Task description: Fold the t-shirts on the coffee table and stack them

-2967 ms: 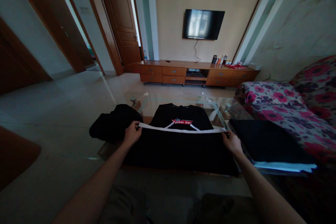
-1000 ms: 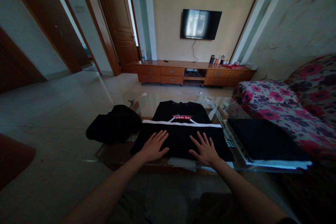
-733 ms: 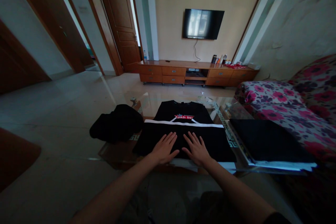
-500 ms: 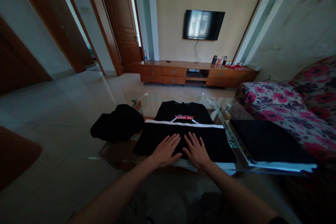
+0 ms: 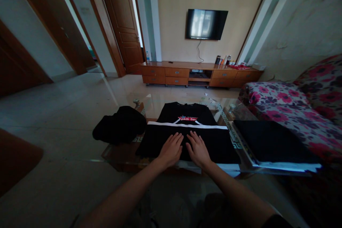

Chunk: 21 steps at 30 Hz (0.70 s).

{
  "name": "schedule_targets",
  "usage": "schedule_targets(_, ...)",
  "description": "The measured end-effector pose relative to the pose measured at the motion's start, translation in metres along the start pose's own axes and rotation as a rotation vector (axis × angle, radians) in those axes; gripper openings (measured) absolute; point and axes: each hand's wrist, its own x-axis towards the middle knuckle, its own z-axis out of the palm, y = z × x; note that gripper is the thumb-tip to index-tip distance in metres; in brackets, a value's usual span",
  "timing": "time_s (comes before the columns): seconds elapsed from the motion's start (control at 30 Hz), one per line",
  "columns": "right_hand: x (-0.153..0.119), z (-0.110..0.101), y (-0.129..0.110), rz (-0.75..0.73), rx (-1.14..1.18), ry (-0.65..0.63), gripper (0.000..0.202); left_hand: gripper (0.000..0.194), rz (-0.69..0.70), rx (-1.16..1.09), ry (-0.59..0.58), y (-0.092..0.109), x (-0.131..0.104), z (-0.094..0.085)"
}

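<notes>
A black shirt with a white stripe and a red printed label lies folded over on the glass table. My left hand rests palm down on its near black part, fingers spread a little. Beside it, my right hand also lies flat on the cloth, just right of the middle. A small gap separates the two hands. To the left sits a bunched black garment. At the right is a flat stack of folded clothes, black on top with white edges below.
Beyond the table stands a long wooden cabinet with bottles on top. A television hangs above it. On the right is a sofa with a flowered cover. A wooden door is at the back left.
The fingers of both hands have drawn slightly closer together and toward the near side, still on the shirt. The camera view has shifted very slightly.
</notes>
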Motion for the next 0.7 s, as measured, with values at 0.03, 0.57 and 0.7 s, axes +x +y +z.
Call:
schedule_targets(0.03, 0.004, 0.001, -0.006, 0.001, 0.009, 0.021, 0.059, 0.061, -0.001, 0.004, 0.014, 0.004, 0.004, 0.003)
schedule_targets(0.57, -0.033, -0.013, 0.094, 0.162, -0.192, -0.118, 0.066, 0.076, -0.189, 0.073, -0.082, -0.074, -0.028, -0.010)
schedule_targets(0.7, -0.048, -0.022, 0.144, 0.196, -0.210, -0.109, 0.068, 0.076, -0.264, 0.100, -0.030, -0.111, -0.045, -0.025)
